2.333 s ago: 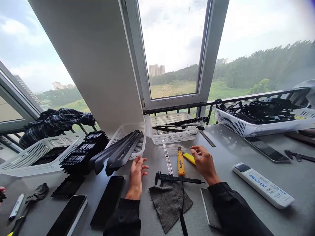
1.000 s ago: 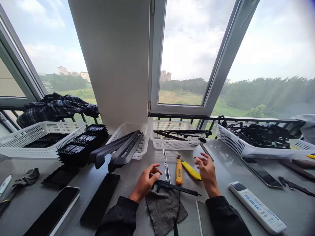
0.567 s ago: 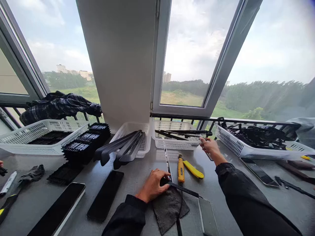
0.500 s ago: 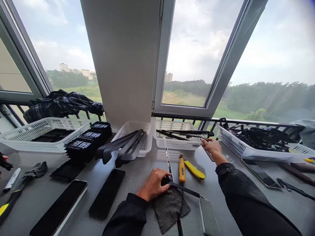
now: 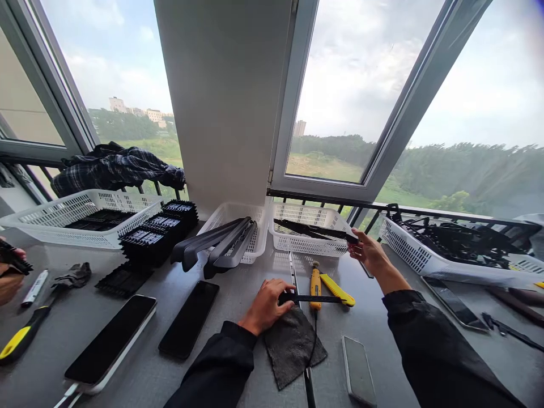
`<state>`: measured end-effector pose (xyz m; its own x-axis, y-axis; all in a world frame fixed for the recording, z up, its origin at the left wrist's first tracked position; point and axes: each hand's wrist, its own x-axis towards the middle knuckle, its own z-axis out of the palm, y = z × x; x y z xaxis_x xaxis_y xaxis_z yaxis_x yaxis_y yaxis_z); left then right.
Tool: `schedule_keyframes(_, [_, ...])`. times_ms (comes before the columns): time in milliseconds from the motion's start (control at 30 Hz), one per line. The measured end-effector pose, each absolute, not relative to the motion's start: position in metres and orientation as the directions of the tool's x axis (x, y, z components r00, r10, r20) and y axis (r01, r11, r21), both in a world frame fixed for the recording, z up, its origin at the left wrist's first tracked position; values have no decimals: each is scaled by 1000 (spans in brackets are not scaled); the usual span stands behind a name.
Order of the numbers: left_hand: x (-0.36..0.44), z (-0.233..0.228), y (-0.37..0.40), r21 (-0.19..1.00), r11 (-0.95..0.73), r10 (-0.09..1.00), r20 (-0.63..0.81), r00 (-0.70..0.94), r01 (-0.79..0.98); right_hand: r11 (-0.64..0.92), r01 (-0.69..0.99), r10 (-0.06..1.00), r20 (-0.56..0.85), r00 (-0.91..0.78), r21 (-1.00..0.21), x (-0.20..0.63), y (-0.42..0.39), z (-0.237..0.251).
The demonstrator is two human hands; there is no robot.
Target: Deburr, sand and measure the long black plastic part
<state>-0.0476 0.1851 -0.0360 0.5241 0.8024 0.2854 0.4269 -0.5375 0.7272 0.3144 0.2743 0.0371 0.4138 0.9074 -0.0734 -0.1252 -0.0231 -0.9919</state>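
My left hand grips the head of a black caliper and holds it level just above a grey cloth. My right hand reaches out to the right corner of a small white basket. Its fingers pinch the end of a long black strip that lies across that basket. Between my hands a yellow-handled knife and a yellow cutter rest on the grey table. A thin metal rail lies beside them.
A basket of long grey parts stands to the left of the small one, then stacked black trays and another basket. A basket of black frames sits right. Phones lie near me. Another person's hand is at far left.
My left hand closed on the caliper and lifted and turned it level. My right hand left the yellow tools, reached to the small basket and pinched the black strip.
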Motion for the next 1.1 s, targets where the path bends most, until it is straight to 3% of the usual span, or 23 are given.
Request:
schedule_keyframes(267, [-57, -30, 187, 714, -540, 833, 379, 402, 446, -15, -259, 884, -133, 448, -966, 287, 281, 39])
schedule_keyframes(733, [-57, -49, 193, 638, -536, 836, 310, 453, 553, 367, -461, 784, 1, 621, -808, 319, 226, 80])
schedule_keyframes(900, [-65, -51, 198, 609, -447, 894, 291, 340, 655, 363, -526, 820, -5, 573, -769, 315, 211, 71])
schedule_keyframes(1100, [-74, -52, 203, 578, -316, 938, 311, 155, 752, 286, -600, 878, -47, 477, -747, 283, 207, 27])
